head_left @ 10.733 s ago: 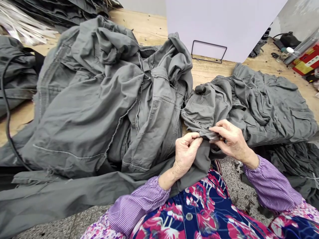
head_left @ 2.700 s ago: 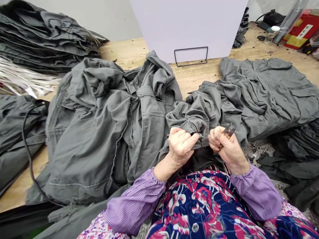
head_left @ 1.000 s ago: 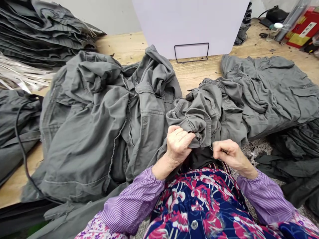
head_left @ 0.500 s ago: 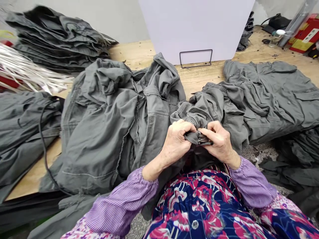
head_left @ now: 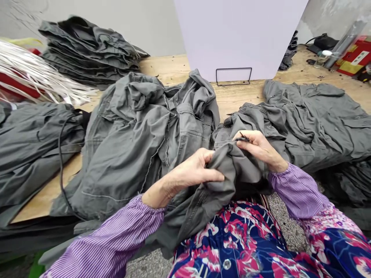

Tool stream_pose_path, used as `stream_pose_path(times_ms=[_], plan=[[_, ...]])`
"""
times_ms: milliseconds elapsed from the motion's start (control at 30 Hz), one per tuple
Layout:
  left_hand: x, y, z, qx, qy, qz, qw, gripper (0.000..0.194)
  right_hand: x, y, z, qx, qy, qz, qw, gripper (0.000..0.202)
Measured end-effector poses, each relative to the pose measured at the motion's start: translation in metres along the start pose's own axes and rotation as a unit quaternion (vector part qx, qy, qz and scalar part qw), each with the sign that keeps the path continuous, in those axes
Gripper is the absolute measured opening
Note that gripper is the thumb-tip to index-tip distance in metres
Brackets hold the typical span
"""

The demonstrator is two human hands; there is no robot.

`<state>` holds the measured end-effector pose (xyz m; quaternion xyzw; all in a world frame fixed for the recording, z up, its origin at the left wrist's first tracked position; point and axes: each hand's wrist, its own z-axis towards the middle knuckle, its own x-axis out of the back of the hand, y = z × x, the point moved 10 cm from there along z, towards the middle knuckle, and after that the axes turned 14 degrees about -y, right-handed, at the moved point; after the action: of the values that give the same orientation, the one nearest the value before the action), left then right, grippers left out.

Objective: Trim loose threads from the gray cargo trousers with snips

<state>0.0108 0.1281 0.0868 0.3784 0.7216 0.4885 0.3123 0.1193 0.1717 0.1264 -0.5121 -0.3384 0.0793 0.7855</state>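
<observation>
My left hand [head_left: 201, 170] is closed on a bunched fold of a grey garment [head_left: 223, 173], thumb and fingers gripping the cloth over my lap. In my right hand [head_left: 256, 146] there is a small pair of dark thread snips [head_left: 243, 138], its pointed tips showing past the fingers. The garment's cloth also runs up against this hand; whether those fingers hold it too is unclear. The garment hangs from between my hands toward my lap and the table edge. Just left of it lies a large heap of grey garments [head_left: 130, 143].
Another grey garment with a flap pocket [head_left: 327, 123] lies to the right. A folded stack [head_left: 92, 54] stands back left, near white strips [head_left: 43, 73]. A white board [head_left: 237, 34] with a black wire frame [head_left: 234, 76] stands behind. A jar [head_left: 323, 58] and red box [head_left: 355, 56] are far right.
My hands have moved apart from their close pinch. The left has shifted down the cloth and the right up, with the snips' tips now pointing out. The garment is spread between them.
</observation>
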Motion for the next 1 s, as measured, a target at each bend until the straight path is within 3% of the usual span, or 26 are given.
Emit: stream_pose_path(times_ms=[100,167,200,267,333,367,433,533,600,633,700,800,867,933,1000], plan=[[0.033,0.019,-0.019,-0.108,0.146,-0.06,0.982,0.022,0.039,-0.005,-0.02,-0.008,0.184,-0.078,0.98,0.023],[0.056,0.031,-0.035,-0.17,0.225,-0.074,0.956,0.026,0.05,-0.013,-0.043,-0.013,0.272,-0.119,0.955,0.019],[0.065,0.035,-0.042,-0.19,0.253,-0.072,0.946,0.026,0.044,-0.014,-0.049,-0.021,0.264,-0.136,0.955,0.02],[0.077,0.04,-0.051,-0.216,0.28,-0.064,0.933,0.027,0.017,-0.01,-0.048,-0.037,0.168,-0.182,0.968,0.032],[0.081,0.04,-0.053,-0.223,0.285,-0.064,0.93,0.029,-0.006,-0.006,-0.046,-0.039,0.097,-0.247,0.963,0.024],[0.081,0.038,-0.052,-0.219,0.283,-0.068,0.931,0.029,-0.007,-0.008,-0.047,-0.036,0.101,-0.279,0.954,0.016],[0.077,0.031,-0.049,-0.205,0.275,-0.084,0.936,0.029,0.012,-0.022,-0.052,-0.028,0.173,-0.332,0.927,0.018],[0.066,0.022,-0.044,-0.176,0.247,-0.094,0.948,0.027,0.06,-0.066,-0.067,0.006,0.351,-0.422,0.836,0.027],[0.05,0.014,-0.032,-0.136,0.17,-0.088,0.972,0.033,0.078,-0.083,-0.065,0.026,0.408,-0.465,0.786,0.027],[0.042,0.008,-0.026,-0.107,0.126,-0.082,0.983,0.037,0.083,-0.081,-0.057,0.016,0.404,-0.474,0.782,0.025],[0.033,-0.009,-0.019,-0.045,0.077,-0.068,0.994,0.039,0.085,-0.055,-0.028,-0.044,0.317,-0.463,0.826,0.022],[0.043,-0.028,-0.016,-0.002,0.113,-0.057,0.992,0.026,0.062,-0.011,0.008,-0.094,0.135,-0.34,0.926,0.027],[0.045,-0.028,-0.012,-0.018,0.116,-0.056,0.991,0.02,0.045,-0.019,0.014,-0.037,0.087,-0.237,0.967,0.036],[0.04,-0.018,-0.006,-0.048,0.097,-0.044,0.993,0.018,0.033,-0.044,0.015,0.023,0.056,-0.174,0.983,0.038],[0.034,-0.007,-0.001,-0.068,0.083,-0.022,0.994,0.016,0.018,-0.064,0.015,0.043,-0.015,-0.123,0.991,0.031]])
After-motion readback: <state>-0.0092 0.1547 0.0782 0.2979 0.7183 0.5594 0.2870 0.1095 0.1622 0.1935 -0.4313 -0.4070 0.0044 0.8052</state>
